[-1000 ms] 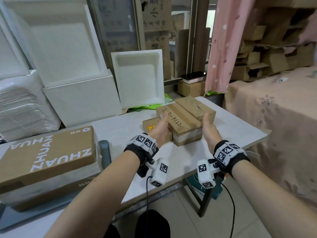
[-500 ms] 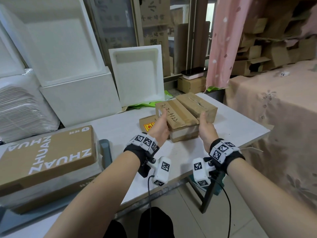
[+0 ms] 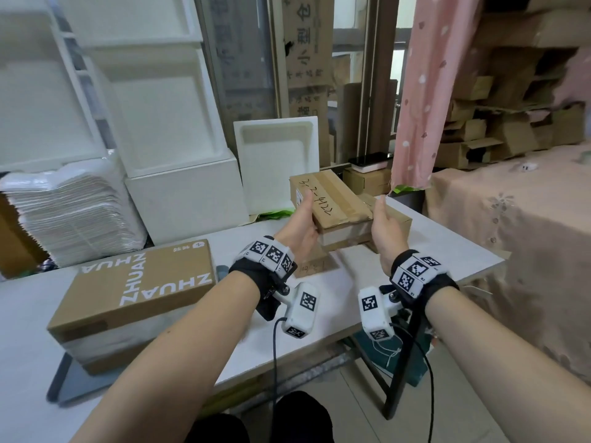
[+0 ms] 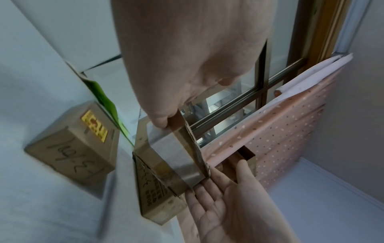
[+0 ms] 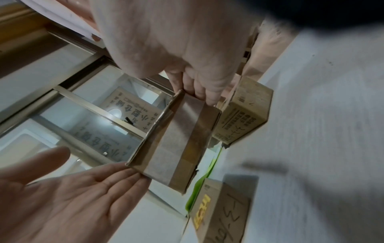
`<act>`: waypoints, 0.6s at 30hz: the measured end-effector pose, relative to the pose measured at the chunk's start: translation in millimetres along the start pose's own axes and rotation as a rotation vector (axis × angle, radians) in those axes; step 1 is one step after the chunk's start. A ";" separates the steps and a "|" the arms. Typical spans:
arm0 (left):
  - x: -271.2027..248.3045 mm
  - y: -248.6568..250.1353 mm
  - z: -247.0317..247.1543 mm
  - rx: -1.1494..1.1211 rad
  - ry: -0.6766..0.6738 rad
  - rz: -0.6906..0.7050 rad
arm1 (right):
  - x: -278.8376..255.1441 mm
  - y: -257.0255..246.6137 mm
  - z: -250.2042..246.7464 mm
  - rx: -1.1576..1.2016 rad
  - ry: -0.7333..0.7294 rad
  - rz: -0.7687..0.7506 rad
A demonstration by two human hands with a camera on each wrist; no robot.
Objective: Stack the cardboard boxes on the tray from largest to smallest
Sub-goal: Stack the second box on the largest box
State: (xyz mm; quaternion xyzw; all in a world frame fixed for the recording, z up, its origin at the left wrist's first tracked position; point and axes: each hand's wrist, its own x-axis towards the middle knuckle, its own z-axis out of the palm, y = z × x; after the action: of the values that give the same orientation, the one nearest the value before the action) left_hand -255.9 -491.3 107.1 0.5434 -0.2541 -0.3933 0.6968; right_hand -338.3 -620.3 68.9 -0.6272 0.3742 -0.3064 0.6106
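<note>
A medium cardboard box with handwritten numbers on top is held in the air above the white table. My left hand grips its left end, thumb on the top edge. My right hand grips its right end. The wrist views show the same box clamped between both hands. A large "ZHUAN" box lies on the grey tray at the left. A small yellow-labelled box sits on the table under my left hand. Another box rests behind my right hand.
White foam boxes and a foam tray lean at the back. A stack of white sheets stands at the left. A pink curtain hangs at the table's back right, beside a cloth-covered table.
Both hands closed on the medium box and raised it off the table; it is now higher and clear of the other boxes.
</note>
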 end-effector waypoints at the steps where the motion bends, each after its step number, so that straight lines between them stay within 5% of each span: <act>1: -7.0 5.5 -4.7 0.002 0.010 0.017 | -7.2 -5.0 4.4 -0.021 -0.011 -0.006; 18: -171.5 77.6 -143.2 0.133 0.201 0.157 | -116.1 -34.3 154.2 -0.127 -0.264 -0.260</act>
State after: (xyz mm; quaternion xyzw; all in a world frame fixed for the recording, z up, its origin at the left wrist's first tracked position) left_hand -219.2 -262.4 153.8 0.6036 -0.2503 -0.2633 0.7097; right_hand -267.1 -440.5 101.1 -0.7422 0.2253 -0.2733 0.5689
